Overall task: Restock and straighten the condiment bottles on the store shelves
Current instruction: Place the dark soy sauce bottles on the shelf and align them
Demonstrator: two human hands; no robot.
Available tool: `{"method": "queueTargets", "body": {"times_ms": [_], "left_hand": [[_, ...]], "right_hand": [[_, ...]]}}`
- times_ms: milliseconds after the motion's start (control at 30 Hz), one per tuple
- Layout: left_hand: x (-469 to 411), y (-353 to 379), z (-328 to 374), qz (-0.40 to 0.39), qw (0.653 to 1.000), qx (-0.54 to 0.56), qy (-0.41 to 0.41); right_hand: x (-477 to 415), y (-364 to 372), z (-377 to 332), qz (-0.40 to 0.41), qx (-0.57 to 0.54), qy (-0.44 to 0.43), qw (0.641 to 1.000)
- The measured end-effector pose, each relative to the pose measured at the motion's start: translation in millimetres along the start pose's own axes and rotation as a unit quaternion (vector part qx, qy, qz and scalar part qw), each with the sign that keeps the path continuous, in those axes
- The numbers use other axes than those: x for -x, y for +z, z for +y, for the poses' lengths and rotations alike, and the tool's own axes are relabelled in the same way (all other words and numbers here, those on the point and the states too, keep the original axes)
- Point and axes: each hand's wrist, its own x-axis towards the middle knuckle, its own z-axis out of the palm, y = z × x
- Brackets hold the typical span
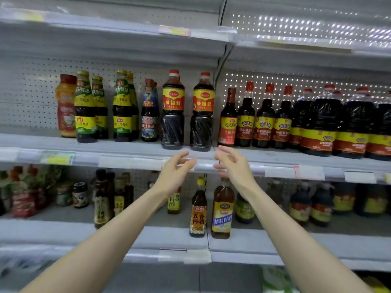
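Straightening step: my left hand (177, 166) and right hand (230, 163) hang empty, apart; next I'd grip the soy bottle (202, 112) just above

Head view, close, facing shelves (105, 149)

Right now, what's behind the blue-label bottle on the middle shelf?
A second bottle with a similar red cap stands right behind the blue-label bottle. Only its cap and shoulder show; its label and anything further back are covered.
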Motion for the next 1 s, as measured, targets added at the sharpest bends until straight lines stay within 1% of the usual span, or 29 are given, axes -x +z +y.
{"method": "queueTargets", "body": {"times_ms": [200, 267, 433, 500, 567, 700, 800, 900, 1000], "left_hand": [[83, -9, -50, -0.03, 0.997, 0.011, -0.071], [116, -10, -77, -0.033, 0.993, 0.01, -0.114], [186, -8, -142, -0.059, 0.978, 0.029, -0.197], [209, -7, -166, -0.054, 0.974, 0.028, -0.218], [235, -3, -206, -0.054, 0.963, 0.024, -0.264], [291, 9, -287, -0.067, 0.935, 0.017, -0.347], [335, 27, -353, -0.081, 0.912, 0.014, -0.402], [372, 39, -397, -0.078, 0.899, 0.017, -0.431], [415, 62, -458, -0.08, 0.888, 0.002, -0.452]], "right_hand": [[87, 30, 46, -0.009, -0.01, 0.073, 0.997], [120, 44, 73, -0.01, -0.018, 0.116, 0.993], [192, 75, 139, -0.022, -0.02, 0.194, 0.981], [215, 85, 161, -0.019, -0.014, 0.218, 0.976], [242, 99, 197, -0.038, -0.009, 0.263, 0.964], [298, 121, 270, -0.051, 0.003, 0.305, 0.951], [343, 140, 348, -0.078, 0.013, 0.359, 0.93], [382, 148, 401, -0.066, 0.042, 0.385, 0.92], [431, 160, 466, -0.078, 0.031, 0.439, 0.894]]}}
